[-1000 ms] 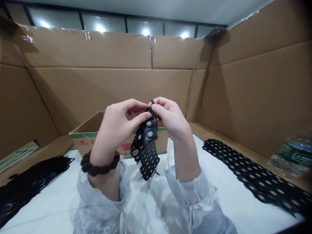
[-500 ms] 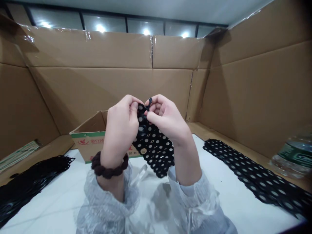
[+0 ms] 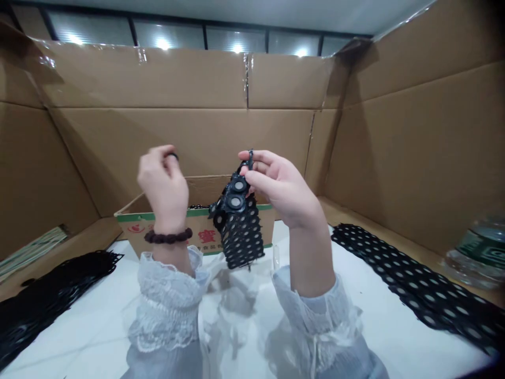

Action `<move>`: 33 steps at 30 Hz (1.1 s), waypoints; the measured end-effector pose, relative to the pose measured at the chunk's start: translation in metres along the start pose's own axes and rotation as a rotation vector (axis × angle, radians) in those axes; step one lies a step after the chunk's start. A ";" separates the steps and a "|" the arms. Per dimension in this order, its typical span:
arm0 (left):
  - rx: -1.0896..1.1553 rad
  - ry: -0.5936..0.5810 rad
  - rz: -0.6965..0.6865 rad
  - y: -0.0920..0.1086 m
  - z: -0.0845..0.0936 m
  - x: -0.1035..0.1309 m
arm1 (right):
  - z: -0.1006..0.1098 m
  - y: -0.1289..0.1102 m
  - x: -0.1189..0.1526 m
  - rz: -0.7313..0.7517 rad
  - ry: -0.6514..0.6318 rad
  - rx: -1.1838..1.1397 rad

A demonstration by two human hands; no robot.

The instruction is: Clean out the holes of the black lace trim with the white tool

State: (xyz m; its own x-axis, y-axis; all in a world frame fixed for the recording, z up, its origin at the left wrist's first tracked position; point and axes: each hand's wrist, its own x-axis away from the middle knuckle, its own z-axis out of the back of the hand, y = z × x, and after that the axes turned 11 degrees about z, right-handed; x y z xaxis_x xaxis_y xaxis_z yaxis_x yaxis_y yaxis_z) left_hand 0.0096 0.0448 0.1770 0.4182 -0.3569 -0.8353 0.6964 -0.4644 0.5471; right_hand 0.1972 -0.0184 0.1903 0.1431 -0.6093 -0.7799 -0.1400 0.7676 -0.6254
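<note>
Left hand: raised (image 3: pixel 163 181), left of the dotted black sheet and well apart from it. Fingers curled in, a small black loop (image 3: pixel 172 156) pinched at the fingertips; most of the loop is hidden.
Right hand: raised (image 3: pixel 282 189), near the middle. Thumb and fingers grasp the top end of the sheet; a thin dark strand sticks up between the fingertips.
Dotted black sheet: hangs (image 3: pixel 242 234) from the right hand, in front of the box. Top part has larger pale-centred rings, lower part has rows of pale dots. Lower end hangs free.
Box: open cardboard carton (image 3: pixel 152 237) with green edging and red print, far side of the table, behind the sheet. Some black material shows inside; can't tell how much.
Left pile: flat heap of black strips (image 3: pixel 59 287) on the left of the table, loose ends towards the box.
Right strip: long black dotted layers (image 3: pixel 418 281) lying along the right side, running from far to near.
Bottle: clear plastic, green label (image 3: pixel 479 247), far right, beyond the right strip.
Wrist: dark braided hair tie (image 3: pixel 168 237) around the left one.
Sleeves: pale, with lacy cuffs, both forearms.
Table: white top (image 3: pixel 366 316), tall cardboard walls (image 3: pixel 189 79) at left, far side and right.
</note>
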 end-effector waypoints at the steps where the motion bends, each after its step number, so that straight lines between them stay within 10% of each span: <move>1: -0.044 -0.093 -0.005 -0.002 -0.004 0.000 | -0.001 0.003 -0.001 0.005 0.005 0.002; 11: 0.158 -0.673 -0.093 0.060 0.040 0.021 | -0.005 0.015 -0.004 0.102 0.045 0.071; 18: 0.242 -0.608 0.045 0.059 0.035 0.021 | -0.015 0.008 -0.001 0.133 0.030 0.156; 25: 0.299 0.091 0.154 0.022 0.019 0.007 | -0.003 0.001 0.000 0.114 0.144 0.190; 30: 0.006 -0.187 0.187 -0.024 -0.007 -0.010 | 0.002 0.002 0.000 0.077 0.099 0.220; 33: -0.067 -0.330 0.155 -0.018 -0.005 -0.007 | 0.002 0.007 0.000 0.110 0.041 0.271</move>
State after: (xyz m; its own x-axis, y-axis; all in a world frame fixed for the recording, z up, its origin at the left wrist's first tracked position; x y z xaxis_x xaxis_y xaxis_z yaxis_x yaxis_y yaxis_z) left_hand -0.0027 0.0598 0.1731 0.3188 -0.6660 -0.6744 0.6805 -0.3345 0.6519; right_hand 0.1978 -0.0124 0.1859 0.1010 -0.5227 -0.8465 0.1152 0.8513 -0.5119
